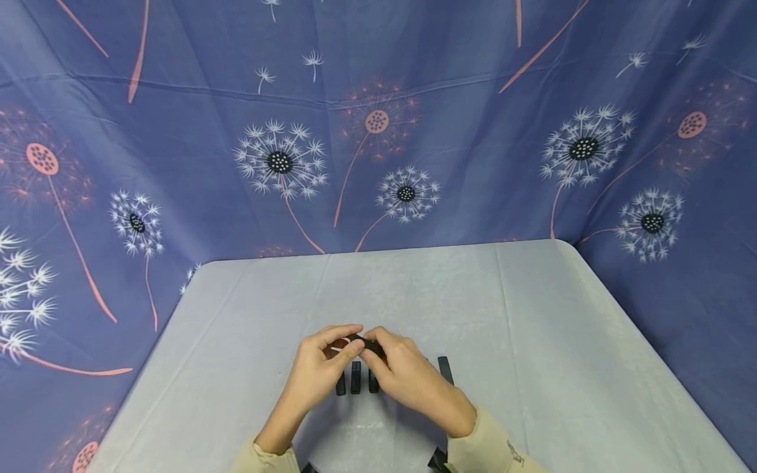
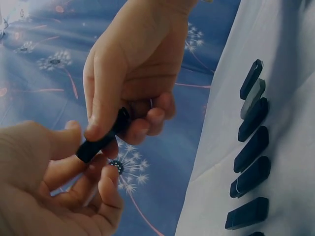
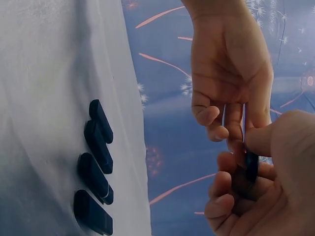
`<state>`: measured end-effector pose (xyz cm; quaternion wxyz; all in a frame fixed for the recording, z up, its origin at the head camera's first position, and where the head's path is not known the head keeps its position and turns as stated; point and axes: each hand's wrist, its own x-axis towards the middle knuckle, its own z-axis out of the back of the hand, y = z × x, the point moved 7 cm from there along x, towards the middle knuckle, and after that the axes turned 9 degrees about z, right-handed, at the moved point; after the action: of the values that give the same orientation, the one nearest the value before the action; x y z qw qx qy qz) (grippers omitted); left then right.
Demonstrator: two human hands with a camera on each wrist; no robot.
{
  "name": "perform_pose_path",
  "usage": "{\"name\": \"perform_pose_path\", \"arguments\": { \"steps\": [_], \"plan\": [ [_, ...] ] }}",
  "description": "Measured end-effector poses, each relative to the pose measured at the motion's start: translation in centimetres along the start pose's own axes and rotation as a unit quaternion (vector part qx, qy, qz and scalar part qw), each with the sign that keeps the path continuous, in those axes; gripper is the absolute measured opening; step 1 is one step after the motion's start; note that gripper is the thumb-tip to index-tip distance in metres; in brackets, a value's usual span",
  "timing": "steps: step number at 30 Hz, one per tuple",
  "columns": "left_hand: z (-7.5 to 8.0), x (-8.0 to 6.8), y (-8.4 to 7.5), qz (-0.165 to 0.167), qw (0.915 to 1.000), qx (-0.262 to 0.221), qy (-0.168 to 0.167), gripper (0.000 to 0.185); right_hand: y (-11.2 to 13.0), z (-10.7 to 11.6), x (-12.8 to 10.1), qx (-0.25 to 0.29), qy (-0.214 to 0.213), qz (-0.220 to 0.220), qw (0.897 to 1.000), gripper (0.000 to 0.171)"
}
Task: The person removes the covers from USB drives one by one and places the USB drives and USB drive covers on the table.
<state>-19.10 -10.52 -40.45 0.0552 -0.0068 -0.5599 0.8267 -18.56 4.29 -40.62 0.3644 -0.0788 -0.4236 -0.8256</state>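
Observation:
A small black oblong stick, shaped like a USB flash drive, is held up between both hands above the table. My right hand grips most of its length between thumb and fingers. At the stick's other end, my left hand pinches with thumb and index finger, its other fingers loosely bent in the left wrist view. Below the hands, similar black sticks lie in a row, among them one stick in the middle and another beside the right wrist. Fingers hide part of the held stick.
A pale grey cloth covers the table. Behind it hangs a blue curtain with a dandelion print. In the left wrist view, several black sticks stand in the row, with a greyer one among them.

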Motion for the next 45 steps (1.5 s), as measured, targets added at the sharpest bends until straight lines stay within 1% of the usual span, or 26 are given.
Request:
{"name": "perform_pose_path", "arguments": {
  "steps": [5,9,11,15,18,21,23,26,33,37,40,42,45],
  "plan": [
    [-0.1,0.0,-0.2,0.012,0.9985,0.051,-0.015,0.015,-0.2,-0.6,-0.1,0.018,0.035,-0.022,0.999,0.019],
    [-0.2,0.0,-0.1,0.016,0.9970,0.075,-0.015,0.007,-0.3,-0.9,-0.2,0.015,0.049,-0.027,0.998,0.020],
    [-0.2,-0.1,-0.1,0.014,0.9967,0.079,-0.009,0.003,-0.1,-0.9,-0.2,0.005,0.056,-0.018,0.998,0.021],
    [-0.1,0.0,0.0,0.015,0.9958,0.089,0.014,0.003,0.1,-1.2,-0.4,-0.002,0.075,0.002,0.997,0.023],
    [-0.1,0.0,0.1,0.020,0.9945,0.096,0.036,0.006,0.0,-1.6,-0.6,0.008,0.088,0.009,0.996,0.025],
    [-0.2,0.0,0.1,0.020,0.9932,0.104,0.050,0.009,-0.1,-1.7,-0.8,0.015,0.093,0.012,0.995,0.029],
    [-0.3,0.0,0.2,0.019,0.9931,0.102,0.055,0.011,-0.1,-1.8,-0.8,0.017,0.095,0.016,0.995,0.029],
    [-0.4,0.0,0.2,0.018,0.9940,0.094,0.052,0.011,0.0,-1.7,-0.8,0.025,0.095,0.020,0.995,0.030],
    [0.0,0.0,0.1,0.032,0.9971,0.063,0.027,0.009,0.4,-1.4,-0.6,0.031,0.078,0.046,0.995,0.026],
    [0.1,-0.1,0.0,0.037,0.9983,0.041,0.019,0.007,0.7,-1.1,-0.5,0.021,0.068,0.059,0.996,0.025],
    [0.2,-0.1,0.1,0.039,0.9987,0.030,0.014,0.006,0.9,-0.8,-0.3,0.011,0.069,0.071,0.995,0.024],
    [0.7,0.0,0.2,0.040,0.9988,0.026,-0.009,0.005,0.9,-0.5,-0.3,0.007,0.071,0.073,0.995,0.024],
    [2.2,0.2,0.5,0.043,0.9971,0.023,-0.058,0.007,0.8,0.1,-0.7,0.003,0.072,0.072,0.995,0.026]
  ]
}}
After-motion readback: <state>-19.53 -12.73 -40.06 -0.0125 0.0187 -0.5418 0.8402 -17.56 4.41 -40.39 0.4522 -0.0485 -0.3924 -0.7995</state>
